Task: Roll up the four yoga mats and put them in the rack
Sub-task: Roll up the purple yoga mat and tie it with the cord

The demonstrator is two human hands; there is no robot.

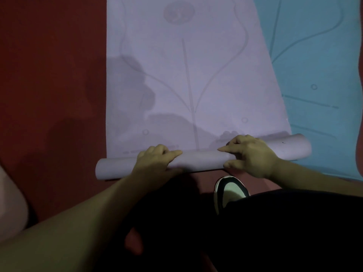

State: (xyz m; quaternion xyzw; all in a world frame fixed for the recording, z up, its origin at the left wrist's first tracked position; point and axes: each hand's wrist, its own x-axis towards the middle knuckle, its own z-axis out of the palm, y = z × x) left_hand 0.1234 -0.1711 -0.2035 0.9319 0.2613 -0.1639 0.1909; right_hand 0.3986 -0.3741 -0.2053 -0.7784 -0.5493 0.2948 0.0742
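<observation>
Nearest is a dark trouser leg [255,232], with the toe of a pale shoe [229,191] poking out onto the red floor [49,85]. Just beyond the shoe lies the roll [202,160], a slim, smooth tube that forms the near end of the lilac mat [176,79]. The left hand [157,159] and the right hand [249,153] sit on the roll either side of its middle. Each has its fingers curled over the top and its thumb on the near side, gripping the tube.

The roll lies askew, its right end farther away and seemingly fatter than the left. To roll it well, both hands should probably push forward evenly and keep the turns tight, with the left side brought level so the edges stack flush.

Beyond the hands the lilac mat stretches away flat. It is matte and finely textured, printed with a faint centre line, curving guides and small circles. On its right, partly under its edge and under the right end of the roll, lies a teal mat [314,65] with similar markings. No rack is in view.
</observation>
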